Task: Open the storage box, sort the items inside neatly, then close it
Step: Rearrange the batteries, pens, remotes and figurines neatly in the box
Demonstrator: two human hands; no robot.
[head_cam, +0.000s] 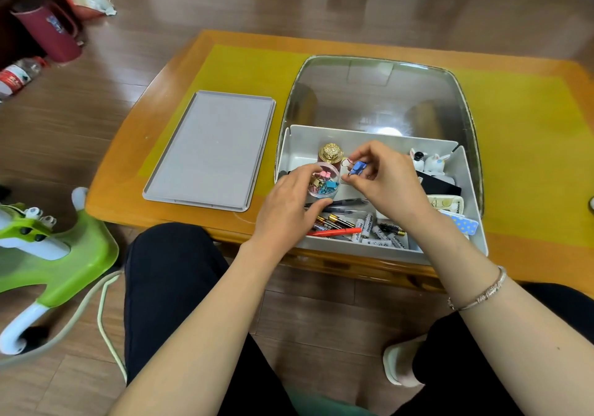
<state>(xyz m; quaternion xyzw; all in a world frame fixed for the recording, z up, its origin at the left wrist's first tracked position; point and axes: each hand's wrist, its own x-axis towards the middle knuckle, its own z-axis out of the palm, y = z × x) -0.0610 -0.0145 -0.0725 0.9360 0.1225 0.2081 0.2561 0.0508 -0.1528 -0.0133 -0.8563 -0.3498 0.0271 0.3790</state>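
Nearest to me are my two forearms, reaching out over my knees to the storage box (475, 190), whose near edge sits at the near edge of the low wooden table (180, 71); a thin bracelet (479, 293) circles my right wrist. In the box's front part, just under my hands, lies a loose heap of white batteries (369, 227), too jumbled for me to count, with one red pen (337, 231) lying across them and a few dark pens beside it. My left hand (289, 203) is curled round one small clear round tub (324, 180) of coloured binder clips, thumb under its near side and fingers over its far rim, holding it inside the box. My right hand (384, 179) is right beside it, almost touching, with fingertips bent in to pinch a single blue binder clip (356, 168) just above and to the right of the tub's mouth. Behind the tub stands one small jar with a gold ornamental top (331, 152). In the box's far right corner I count two little white bunny figures (430, 161), and below them a black case (440, 186) and one blue spotted item (463, 222) at the right wall. The box's clear lid (379, 94) stands tilted open behind everything. To the left of the box, well apart from my hands, one grey tray (212, 149) lies flat on the table's yellow mat (250, 65).
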